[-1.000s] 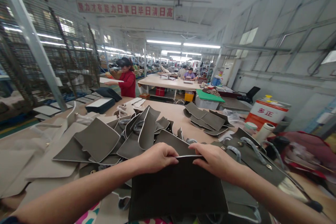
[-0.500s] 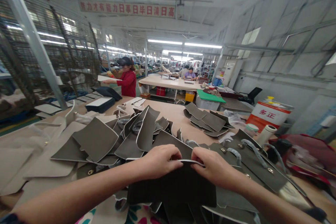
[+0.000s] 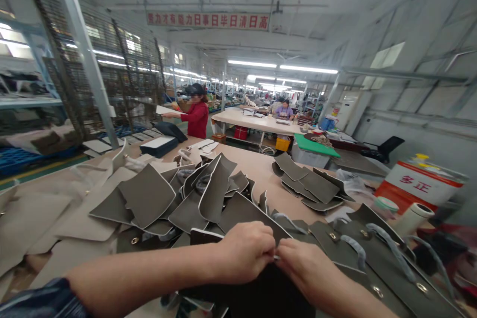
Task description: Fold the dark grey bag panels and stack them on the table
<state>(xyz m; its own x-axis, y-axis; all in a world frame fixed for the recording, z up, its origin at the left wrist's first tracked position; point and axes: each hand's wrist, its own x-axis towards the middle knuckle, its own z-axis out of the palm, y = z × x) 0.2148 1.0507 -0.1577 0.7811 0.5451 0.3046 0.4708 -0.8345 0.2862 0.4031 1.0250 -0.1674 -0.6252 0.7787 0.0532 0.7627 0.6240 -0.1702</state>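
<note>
My left hand (image 3: 248, 249) is closed on the pale upper edge of a dark leather panel (image 3: 261, 294), near its middle. My right hand (image 3: 305, 266) pinches the same edge just to the right, its fingertips almost touching the left hand. The panel hangs toward me, and its lower part is in shadow. Directly behind my hands lies a heap of grey-brown panels (image 3: 149, 196) with white edges, some curled. To the right are grey-brown bag pieces (image 3: 391, 258) with plastic-wrapped handles (image 3: 389, 253) and metal eyelets.
Beige panels (image 3: 85, 213) cover the table's left side. A smaller stack of grey-brown panels (image 3: 313, 184) lies farther back. A red-and-white can (image 3: 417, 186) and a white roll (image 3: 415, 216) stand at right. A co-worker in red (image 3: 197, 117) holds a pale sheet beyond the table.
My hands have come together along the panel's edge and sit slightly lower. The view has turned left, so the surroundings appear farther right.
</note>
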